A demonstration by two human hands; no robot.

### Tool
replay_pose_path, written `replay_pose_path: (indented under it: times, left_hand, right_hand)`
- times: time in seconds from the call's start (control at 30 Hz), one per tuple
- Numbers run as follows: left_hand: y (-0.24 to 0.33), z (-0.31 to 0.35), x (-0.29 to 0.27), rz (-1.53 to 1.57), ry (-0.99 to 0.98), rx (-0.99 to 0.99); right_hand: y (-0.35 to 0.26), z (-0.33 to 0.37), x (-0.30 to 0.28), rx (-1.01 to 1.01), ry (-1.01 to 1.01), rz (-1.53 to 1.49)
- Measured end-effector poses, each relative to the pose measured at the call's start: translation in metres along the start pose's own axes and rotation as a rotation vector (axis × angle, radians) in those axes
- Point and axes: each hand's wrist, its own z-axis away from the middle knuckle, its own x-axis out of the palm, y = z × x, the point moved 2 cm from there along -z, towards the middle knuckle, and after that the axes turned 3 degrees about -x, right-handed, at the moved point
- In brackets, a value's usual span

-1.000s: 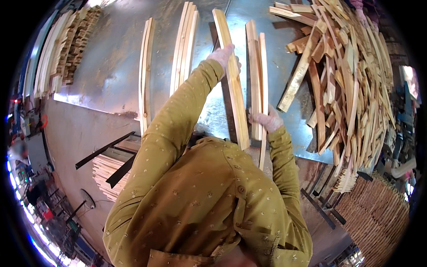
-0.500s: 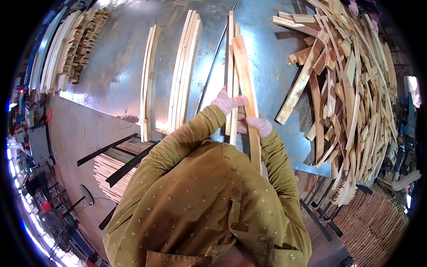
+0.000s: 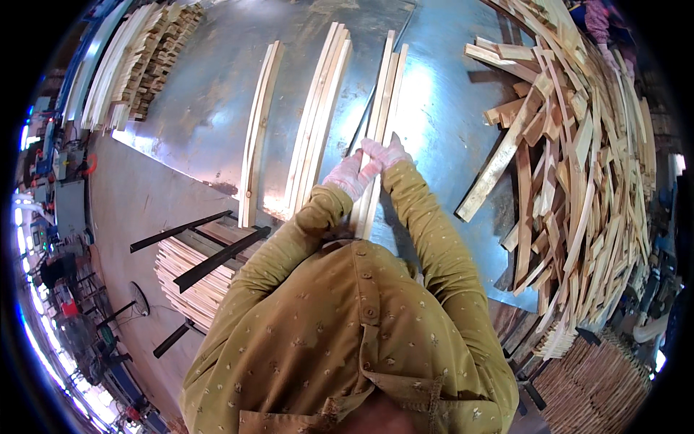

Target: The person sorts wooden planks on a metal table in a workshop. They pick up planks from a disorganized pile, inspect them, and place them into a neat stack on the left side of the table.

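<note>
Several long pale wooden strips (image 3: 388, 79) lie side by side, running away from me over the metal table (image 3: 434, 108). My left hand (image 3: 351, 176), in a pale pinkish glove, is closed round the near part of these strips from the left. My right hand (image 3: 388, 152), gloved alike, grips the same strips from the right, slightly farther along. The fingers of the two hands meet over the wood, which partly hides them. To the left rest a wider group of strips (image 3: 318, 108) and a narrower pair (image 3: 260, 130), both apart from my hands.
A tangled heap of wood offcuts (image 3: 557, 159) covers the table's right side. Neatly stacked strips (image 3: 144, 65) stand at the far left. Black metal bars (image 3: 220, 258) jut beside a wood stack (image 3: 189, 271) at lower left. Another person's sleeve (image 3: 598, 25) shows at far right.
The loose strip my right hand held at an angle now lies alongside the others. Both hands have come together over the strips. The view has shifted slightly.
</note>
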Motion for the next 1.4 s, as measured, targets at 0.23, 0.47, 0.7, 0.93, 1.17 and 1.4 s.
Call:
replay_pose_path:
  times: [0.23,0.47,0.7,0.93,1.17,1.4]
  left_hand:
    - [0.001,0.052,-0.088,-0.431,0.510,-0.244]
    - [0.009,0.054,-0.057,-0.507,0.182,-0.511]
    - [-0.010,0.047,-0.072,-0.105,0.242,-0.219]
    - [-0.012,0.045,-0.083,1.851,-0.344,0.208]
    - [-0.076,0.036,-0.046,1.715,-0.039,-0.404]
    - [-0.075,0.045,-0.105,-0.105,0.172,-0.352]
  right_hand:
    - [0.001,-0.029,0.027,-0.148,-0.135,-0.217]
    - [-0.076,0.001,0.053,0.096,-0.073,0.753]
    - [-0.020,0.024,0.017,-0.009,-0.170,-0.195]
    - [-0.002,0.001,0.055,-0.387,-0.269,-0.720]
    - [0.002,0.011,0.062,-0.200,-0.049,0.233]
    - [-0.013,0.011,0.072,-0.200,-0.207,0.381]
